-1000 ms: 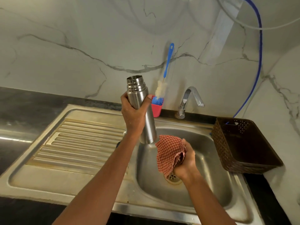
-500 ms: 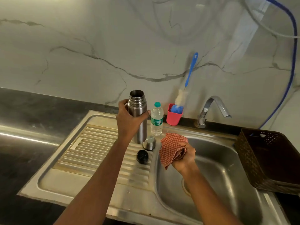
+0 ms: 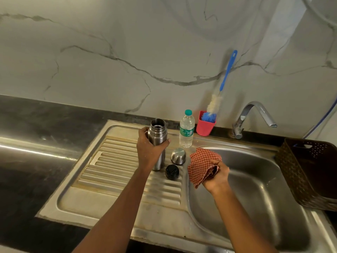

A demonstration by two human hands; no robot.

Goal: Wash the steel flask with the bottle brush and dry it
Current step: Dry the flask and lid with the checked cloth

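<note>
The steel flask [image 3: 157, 136] stands upright and uncapped on the ribbed drainboard [image 3: 116, 165], and my left hand [image 3: 148, 150] grips its body. Its steel cup lid [image 3: 178, 156] and black stopper [image 3: 172, 172] lie on the drainboard just right of it. My right hand [image 3: 216, 177] holds a bunched red checked cloth [image 3: 201, 164] over the basin's left edge. The blue-handled bottle brush [image 3: 221, 88] stands head down in a red cup [image 3: 205, 127] against the wall.
A small plastic water bottle [image 3: 186, 131] stands behind the lid. The tap [image 3: 253, 117] sits behind the sink basin [image 3: 255, 198]. A dark brown plastic basket [image 3: 310, 172] rests at the basin's right edge. Black countertop [image 3: 36, 161] extends to the left.
My left hand carried the flask from above the basin to the left and set it upright on the drainboard. My right hand followed leftward with the cloth.
</note>
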